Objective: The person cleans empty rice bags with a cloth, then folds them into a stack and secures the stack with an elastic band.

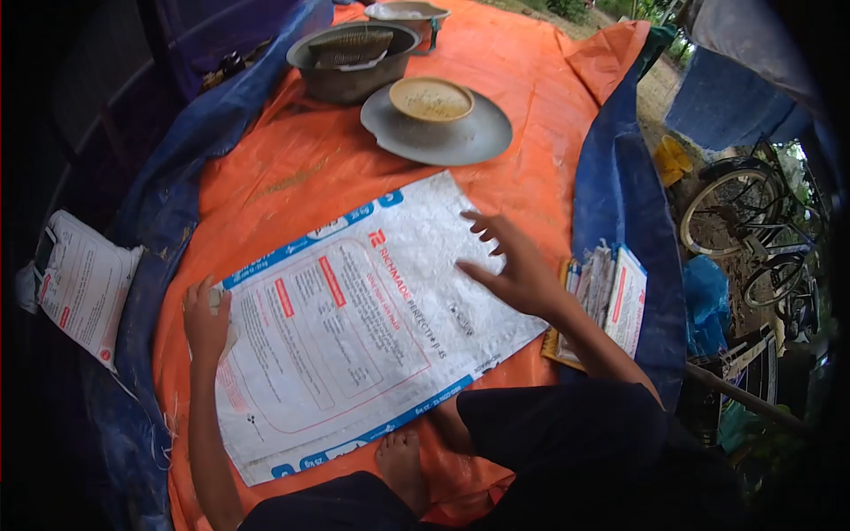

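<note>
A flat white feed sack (354,327) with blue borders and red and black print lies in front of me, with RICHMADE PERFECT written on it. At its left edge, my left hand (207,320) has its fingers curled down around a pale beige piece that shows on both sides of the hand; what this piece is, I cannot tell. Over the sack's upper right part, my right hand (518,270) is open, fingers spread and bent, with nothing in them. My bare foot (403,465) rests by the sack's near edge.
Beyond the sack, a tan shallow bowl (431,98) sits on a grey round lid (438,142). Behind are a dark basin (350,80) and another bowl (409,12). More printed sacks flank the orange tarp (283,190): one sack (87,283) left, a folded stack (611,301) right. Bicycles (744,217) stand right.
</note>
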`<state>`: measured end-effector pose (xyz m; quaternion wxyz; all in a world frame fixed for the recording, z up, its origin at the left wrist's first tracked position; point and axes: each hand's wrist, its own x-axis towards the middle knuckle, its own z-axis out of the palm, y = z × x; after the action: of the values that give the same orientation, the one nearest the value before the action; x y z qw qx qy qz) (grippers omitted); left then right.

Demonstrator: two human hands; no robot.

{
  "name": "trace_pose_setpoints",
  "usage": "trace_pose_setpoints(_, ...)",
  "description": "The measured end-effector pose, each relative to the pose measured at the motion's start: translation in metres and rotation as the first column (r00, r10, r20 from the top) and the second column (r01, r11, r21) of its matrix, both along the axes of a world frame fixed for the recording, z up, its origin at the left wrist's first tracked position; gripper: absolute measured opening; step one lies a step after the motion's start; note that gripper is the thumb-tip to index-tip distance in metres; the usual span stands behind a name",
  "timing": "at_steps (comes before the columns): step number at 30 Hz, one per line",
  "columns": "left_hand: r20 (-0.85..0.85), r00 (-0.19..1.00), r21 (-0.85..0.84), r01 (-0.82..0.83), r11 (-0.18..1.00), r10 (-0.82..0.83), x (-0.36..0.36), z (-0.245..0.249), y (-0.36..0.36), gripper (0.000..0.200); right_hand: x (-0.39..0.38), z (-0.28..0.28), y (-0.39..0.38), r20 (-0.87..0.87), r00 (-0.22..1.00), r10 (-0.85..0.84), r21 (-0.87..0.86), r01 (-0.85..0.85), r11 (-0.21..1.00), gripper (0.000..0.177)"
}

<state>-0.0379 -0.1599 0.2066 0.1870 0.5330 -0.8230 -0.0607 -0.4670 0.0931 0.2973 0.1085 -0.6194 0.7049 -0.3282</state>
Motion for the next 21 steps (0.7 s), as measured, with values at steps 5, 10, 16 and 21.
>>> trace_pose_setpoints(5, 0.339, 0.920, 0.154, -0.261, 0.953, 0.197, 0.069, -0.181, -0.019, 0.086, 0.029, -0.192, -0.009, -0.169, 0.978, 0.125, 0.841, 0.076, 0.536, 0.151)
trace_pose_setpoints(10, 0.253, 0.928, -0.067, -0.264, 0.962, 0.273, 0.069, -0.190, 0.001, 0.059, 0.055, -0.241, -0.014, -0.300, 0.951, 0.071, 0.842, 0.229, 0.489, 0.171)
trace_pose_setpoints(16, 0.257, 0.948, 0.078, -0.216, 0.973, 0.189, 0.070, -0.152, -0.010, 0.021, 0.055, -0.239, -0.027, -0.339, 0.936, 0.093, 0.874, 0.277, 0.400, 0.175)
trace_pose_setpoints(21, 0.046, 0.994, 0.580, 0.050, 0.813, -0.094, -0.041, -0.137, 0.136, 0.033, 0.055, -0.241, -0.028, -0.349, 0.931, 0.106, 0.871, 0.281, 0.402, 0.176)
